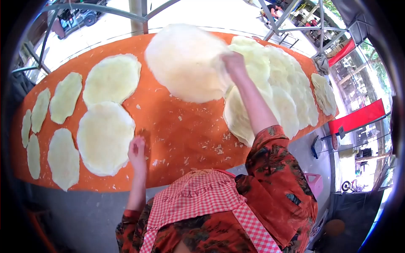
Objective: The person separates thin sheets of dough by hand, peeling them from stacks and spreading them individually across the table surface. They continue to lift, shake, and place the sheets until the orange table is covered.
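A large, thin round flatbread point(181, 63) hangs from my right hand point(234, 64), whose fingers grip its right edge. It is raised over the far middle of the table and blurred by motion. My left hand point(137, 152) is held low beside the right edge of a round flatbread point(105, 139), with its fingers loosely curled and nothing visible in them. Behind that one, another flatbread point(112, 79) slightly meets its edge. On the right, many overlapping flatbreads point(278, 80) lie in a broad pile, partly hidden by my right forearm.
The table has an orange cover point(181, 139) strewn with pale flakes. Several more flatbreads point(63, 158) are spread over its left end, and a separate stack point(323, 93) sits at the right end. Metal bars point(97, 7) run behind the table. A pink stool point(313, 184) stands at right.
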A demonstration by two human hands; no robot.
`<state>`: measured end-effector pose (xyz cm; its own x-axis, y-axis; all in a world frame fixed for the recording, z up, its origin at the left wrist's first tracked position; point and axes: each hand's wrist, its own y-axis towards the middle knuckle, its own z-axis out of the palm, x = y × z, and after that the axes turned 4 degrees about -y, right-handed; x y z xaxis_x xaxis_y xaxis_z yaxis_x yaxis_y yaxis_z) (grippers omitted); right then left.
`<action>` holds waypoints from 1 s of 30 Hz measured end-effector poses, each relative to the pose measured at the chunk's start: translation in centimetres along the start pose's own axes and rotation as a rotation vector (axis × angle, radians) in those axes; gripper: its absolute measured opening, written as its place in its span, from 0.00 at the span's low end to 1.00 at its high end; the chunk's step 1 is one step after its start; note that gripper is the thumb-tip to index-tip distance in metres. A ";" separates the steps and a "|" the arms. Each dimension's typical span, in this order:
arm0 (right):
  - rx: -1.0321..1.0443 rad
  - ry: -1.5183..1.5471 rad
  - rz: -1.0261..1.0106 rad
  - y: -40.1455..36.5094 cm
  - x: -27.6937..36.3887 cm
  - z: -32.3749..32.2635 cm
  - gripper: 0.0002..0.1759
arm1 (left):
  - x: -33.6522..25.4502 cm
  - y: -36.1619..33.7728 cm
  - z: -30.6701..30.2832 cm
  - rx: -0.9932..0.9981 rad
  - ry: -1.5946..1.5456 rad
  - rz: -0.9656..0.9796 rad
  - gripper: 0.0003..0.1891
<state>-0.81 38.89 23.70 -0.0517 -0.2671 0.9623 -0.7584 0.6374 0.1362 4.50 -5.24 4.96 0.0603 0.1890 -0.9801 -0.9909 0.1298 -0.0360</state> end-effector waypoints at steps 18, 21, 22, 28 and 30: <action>0.401 0.475 0.510 -0.3 -16.0 33.1 0.20 | 4.2 -1.1 0.6 0.169 1.177 0.389 0.15; 0.281 0.194 0.504 3.1 -17.6 40.5 0.25 | 4.5 -1.1 0.4 0.161 1.183 0.392 0.15; 0.260 0.082 0.505 3.5 -17.3 41.9 0.26 | 4.4 -1.0 0.4 0.153 1.176 0.386 0.15; 0.386 0.286 0.524 4.8 -15.1 44.1 0.18 | 4.3 -1.1 -0.2 0.147 1.110 0.414 0.16; 0.427 0.263 0.465 6.1 -11.9 44.3 0.15 | 4.3 -1.0 -0.5 0.155 1.073 0.425 0.17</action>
<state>-33.56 13.95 2.63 -0.3156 0.1843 0.9308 -0.8881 0.2881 -0.3581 5.71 -5.02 0.66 -0.4794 -0.6657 -0.5718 -0.8771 0.3859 0.2861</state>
